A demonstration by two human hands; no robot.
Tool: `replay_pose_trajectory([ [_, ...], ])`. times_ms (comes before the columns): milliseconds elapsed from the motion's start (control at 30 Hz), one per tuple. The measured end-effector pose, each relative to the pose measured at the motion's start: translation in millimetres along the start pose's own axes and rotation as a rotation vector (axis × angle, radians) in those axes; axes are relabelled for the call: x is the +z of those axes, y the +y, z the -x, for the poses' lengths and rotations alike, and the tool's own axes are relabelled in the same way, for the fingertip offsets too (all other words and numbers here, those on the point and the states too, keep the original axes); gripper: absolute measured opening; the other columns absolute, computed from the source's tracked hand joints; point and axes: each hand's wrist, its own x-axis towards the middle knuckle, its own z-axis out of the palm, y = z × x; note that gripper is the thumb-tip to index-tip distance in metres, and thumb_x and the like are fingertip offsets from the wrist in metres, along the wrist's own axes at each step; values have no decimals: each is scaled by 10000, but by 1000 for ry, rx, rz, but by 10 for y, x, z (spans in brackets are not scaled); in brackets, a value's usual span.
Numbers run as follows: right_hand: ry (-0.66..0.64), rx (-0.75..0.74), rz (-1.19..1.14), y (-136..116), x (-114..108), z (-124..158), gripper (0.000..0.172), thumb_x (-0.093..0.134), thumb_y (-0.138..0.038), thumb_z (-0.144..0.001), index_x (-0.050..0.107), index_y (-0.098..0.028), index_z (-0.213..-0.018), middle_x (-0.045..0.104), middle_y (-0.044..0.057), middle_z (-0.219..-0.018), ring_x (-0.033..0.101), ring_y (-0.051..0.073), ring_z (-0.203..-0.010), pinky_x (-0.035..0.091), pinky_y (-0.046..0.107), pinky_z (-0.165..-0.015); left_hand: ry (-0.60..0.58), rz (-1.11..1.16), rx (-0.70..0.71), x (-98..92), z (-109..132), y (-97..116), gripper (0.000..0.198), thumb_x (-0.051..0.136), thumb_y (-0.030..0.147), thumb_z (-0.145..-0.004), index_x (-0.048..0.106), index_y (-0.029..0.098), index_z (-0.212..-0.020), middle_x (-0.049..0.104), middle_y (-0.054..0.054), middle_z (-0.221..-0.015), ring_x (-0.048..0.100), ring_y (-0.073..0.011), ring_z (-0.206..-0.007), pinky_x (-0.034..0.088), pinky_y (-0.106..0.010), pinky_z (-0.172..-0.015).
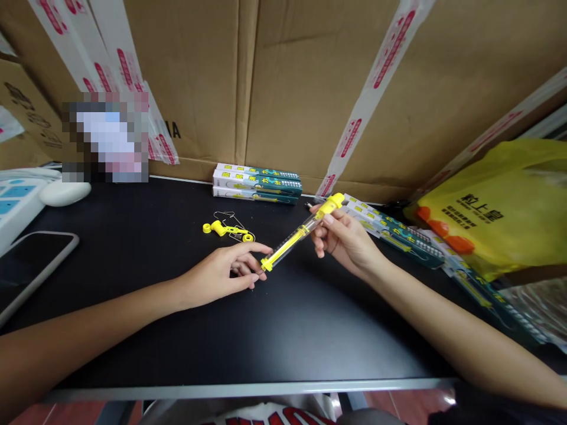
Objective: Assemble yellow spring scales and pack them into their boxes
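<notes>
R hand (343, 242) is pinching the clear-and-yellow tube (292, 240) w/ thumb & fingertips just below its yellow cap (331, 203), holding it off the black table (283, 330). Tube's long axis is running diagonally, from the far-right cap end down to the near-left yellow tip (266, 265). L hand (217, 274) is lying low at that tip, index above & thumb below, touching or nearly so; can't tell if it's actually gripping. So L is sitting nearer the low end, R the high end. Just beyond L, small yellow parts (225, 229) are lying loose; boxes (257, 183) farther back.
</notes>
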Motion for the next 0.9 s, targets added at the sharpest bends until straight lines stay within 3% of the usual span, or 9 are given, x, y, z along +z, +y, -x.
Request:
replay_pose_trajectory([
  [367, -113, 12, -21, 60, 71, 52, 267, 683, -343, -830, 618, -200, -1046, 598, -37, -650, 574, 90, -506, 535, 208, -427, -13, 46, -75, 57, 6, 93, 357, 654, 282, -805, 557, 147, -1121, 682, -36, -850, 636, -118, -660, 513, -262, -660],
  [533, -247, 108, 57, 171, 364, 70, 292, 692, -352, -817, 601, -197, -1046, 621, -21, -676, 599, 98, -526, 549, 218, -445, 10, 222, -45, 104, 18, 146, 264, 585, 343, -867, 529, 151, -1039, 660, -30, -778, 634, -115, -626, 525, -251, -615],
  [667, -366, 71, 181, 164, 631, -76, 342, 671, -350, -813, 571, -190, -1098, 568, -40, -664, 557, 86, -507, 531, 219, -442, 141, 263, 2, 39, 5, 135, 272, 523, 446, -900, 464, 188, -958, 561, 55, -609, 530, -68, -442, 448, -169, -433],
  [800, -385, -155, 510, 90, 701, -387, 396, 581, -260, -816, 498, -196, -1199, 545, -20, -783, 562, 110, -595, 511, 240, -474, 361, 225, 95, -246, -52, 179, 195, 494, 388, -926, 445, 206, -976, 505, 92, -543, 453, -49, -351, 371, -133, -339],
  [900, -350, -319, 1129, 79, 737, -607, 210, 509, -198, -847, 599, -165, -1033, 618, 44, -876, 594, 151, -770, 515, 303, -700, 551, 199, 167, -500, -95, 229, 96, 473, 299, -935, 438, 209, -943, 551, 73, -598, 478, -45, -349, 349, -128, -318],
])
